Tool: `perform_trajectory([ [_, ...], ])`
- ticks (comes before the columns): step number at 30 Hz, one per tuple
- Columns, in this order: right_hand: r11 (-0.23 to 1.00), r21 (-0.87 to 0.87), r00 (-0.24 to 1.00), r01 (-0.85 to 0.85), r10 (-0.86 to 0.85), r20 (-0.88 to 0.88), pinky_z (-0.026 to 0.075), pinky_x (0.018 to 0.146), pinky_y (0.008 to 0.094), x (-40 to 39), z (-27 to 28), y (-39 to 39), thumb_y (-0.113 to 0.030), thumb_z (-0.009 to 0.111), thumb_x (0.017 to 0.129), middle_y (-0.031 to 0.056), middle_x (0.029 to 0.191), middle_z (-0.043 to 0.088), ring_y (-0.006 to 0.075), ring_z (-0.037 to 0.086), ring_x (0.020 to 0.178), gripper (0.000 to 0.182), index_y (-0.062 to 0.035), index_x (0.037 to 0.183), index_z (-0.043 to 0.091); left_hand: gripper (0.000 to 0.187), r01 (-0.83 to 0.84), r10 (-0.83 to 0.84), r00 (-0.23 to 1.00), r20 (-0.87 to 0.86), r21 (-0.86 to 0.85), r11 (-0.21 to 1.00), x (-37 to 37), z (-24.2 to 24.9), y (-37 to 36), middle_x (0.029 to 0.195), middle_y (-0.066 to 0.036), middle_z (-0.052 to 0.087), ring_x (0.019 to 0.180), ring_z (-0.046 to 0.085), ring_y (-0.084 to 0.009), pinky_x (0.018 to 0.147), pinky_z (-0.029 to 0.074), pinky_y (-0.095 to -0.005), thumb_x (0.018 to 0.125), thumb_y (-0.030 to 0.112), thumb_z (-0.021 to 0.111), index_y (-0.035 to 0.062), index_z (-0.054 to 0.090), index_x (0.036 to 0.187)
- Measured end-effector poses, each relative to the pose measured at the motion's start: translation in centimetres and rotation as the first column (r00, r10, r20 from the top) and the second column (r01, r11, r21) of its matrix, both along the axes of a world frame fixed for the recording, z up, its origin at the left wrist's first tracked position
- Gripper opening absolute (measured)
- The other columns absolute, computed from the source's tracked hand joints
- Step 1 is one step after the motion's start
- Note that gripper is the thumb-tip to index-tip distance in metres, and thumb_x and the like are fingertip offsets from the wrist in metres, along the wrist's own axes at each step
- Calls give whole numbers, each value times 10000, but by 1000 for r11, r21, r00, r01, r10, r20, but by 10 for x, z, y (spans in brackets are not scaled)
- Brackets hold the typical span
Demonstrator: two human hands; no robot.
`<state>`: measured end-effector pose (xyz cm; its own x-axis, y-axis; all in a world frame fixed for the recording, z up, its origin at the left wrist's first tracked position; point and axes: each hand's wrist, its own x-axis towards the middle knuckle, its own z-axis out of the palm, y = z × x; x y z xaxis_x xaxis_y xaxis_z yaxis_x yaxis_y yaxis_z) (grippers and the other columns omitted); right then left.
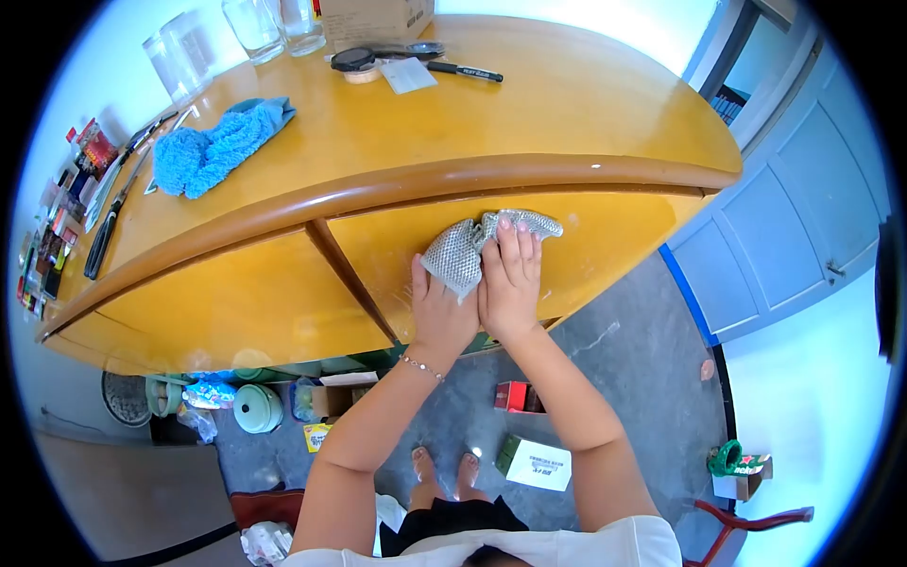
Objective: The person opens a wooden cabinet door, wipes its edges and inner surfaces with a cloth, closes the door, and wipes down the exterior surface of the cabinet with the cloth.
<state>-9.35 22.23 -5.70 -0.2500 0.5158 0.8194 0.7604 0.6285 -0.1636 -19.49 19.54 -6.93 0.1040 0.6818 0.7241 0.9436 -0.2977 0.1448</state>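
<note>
Both my hands press a grey mesh cloth (460, 253) flat against the yellow wooden side panel (605, 246) of a large table, just below its curved edge. My right hand (511, 279) lies over the cloth's right part, fingers pointing up. Beside it, my left hand (440, 310) holds the cloth's lower left part; a thin bracelet is on that wrist. One end of the cloth (531, 221) sticks out above my right fingers.
On the tabletop (529, 123) lie a blue fluffy cloth (215, 146), glass jars (253, 26), a cardboard box (376, 19), a black-handled tool (463, 71) and knives (106, 227) at the left. Boxes (535, 463), a green pot (258, 408) and bags sit on the floor.
</note>
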Motion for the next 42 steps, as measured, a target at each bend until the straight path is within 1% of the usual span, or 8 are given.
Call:
perform_trajectory([
  [8, 971, -237, 989, -29, 62, 133, 245, 974, 476, 1, -133, -25, -155, 560, 749, 91, 1254, 407, 298, 372, 1137, 298, -49, 1028, 555, 368, -9, 5, 1000, -15, -300, 954, -10, -132, -30, 1212, -109, 463, 1150, 396, -268, 987, 163, -520, 803, 229, 470, 88, 502, 1140],
  [13, 998, -59, 1000, 23, -22, 20, 191, 989, 500, -15, -24, -4, -160, 566, 744, 104, 1264, 393, 301, 337, 1167, 299, -80, 1032, 561, 332, -58, 62, 997, 43, -72, 996, -12, -10, -5, 1149, -126, 509, 1105, 437, -289, 979, 163, -535, 802, 244, 473, 89, 540, 1088],
  [16, 997, 58, 995, 50, -45, -84, 178, 988, 517, -21, -12, 5, -157, 576, 724, 120, 1271, 379, 316, 303, 1192, 316, -77, 1029, 555, 298, -100, 99, 994, 43, 23, 995, -13, -17, 3, 1112, -124, 534, 1078, 462, -283, 970, 164, -546, 806, 245, 468, 104, 563, 1051],
  [26, 958, -284, 999, 34, -23, 43, 202, 961, 556, -28, -341, -24, -166, 578, 698, 170, 1216, 383, 384, 333, 1117, 325, -40, 995, 541, 314, -43, -2, 984, -176, -248, 968, -37, -312, -28, 1146, -37, 523, 1095, 435, -188, 994, 209, -439, 783, 245, 455, 137, 559, 1059],
  [27, 955, -297, 999, -19, 31, 35, 141, 982, 571, -28, -344, -23, -131, 543, 684, 242, 1303, 267, 458, 238, 1186, 391, -6, 1052, 503, 311, -43, -3, 985, -171, -265, 963, -38, -314, -28, 1144, -38, 524, 1094, 435, -188, 1000, 196, -440, 784, 242, 454, 138, 560, 1057],
  [30, 976, -215, 999, -40, 46, 24, 125, 988, 566, -21, -323, -16, -128, 538, 700, 243, 1310, 262, 445, 220, 1206, 374, -6, 1051, 500, 313, -6, -20, 992, -126, -203, 979, -35, -290, -23, 1148, -71, 517, 1095, 437, -216, 983, 185, -484, 801, 242, 454, 108, 549, 1068],
  [35, 1000, 12, 991, 19, -17, -132, 87, 997, 553, -26, -166, 7, -109, 528, 713, 237, 1337, 228, 435, 177, 1234, 381, -2, 1077, 493, 313, -40, 43, 997, -62, 51, 998, -23, -156, 2, 1152, -76, 513, 1106, 428, -237, 977, 161, -504, 819, 246, 448, 102, 541, 1082],
  [42, 963, -268, 999, 9, -20, -38, 181, 985, 531, -29, -298, -27, -124, 564, 707, 165, 1281, 356, 374, 325, 1160, 303, -28, 993, 539, 350, -5, -30, 989, -144, -238, 971, -34, -286, -25, 1192, -70, 484, 1140, 401, -213, 1001, 120, -488, 822, 269, 431, 110, 514, 1123],
])
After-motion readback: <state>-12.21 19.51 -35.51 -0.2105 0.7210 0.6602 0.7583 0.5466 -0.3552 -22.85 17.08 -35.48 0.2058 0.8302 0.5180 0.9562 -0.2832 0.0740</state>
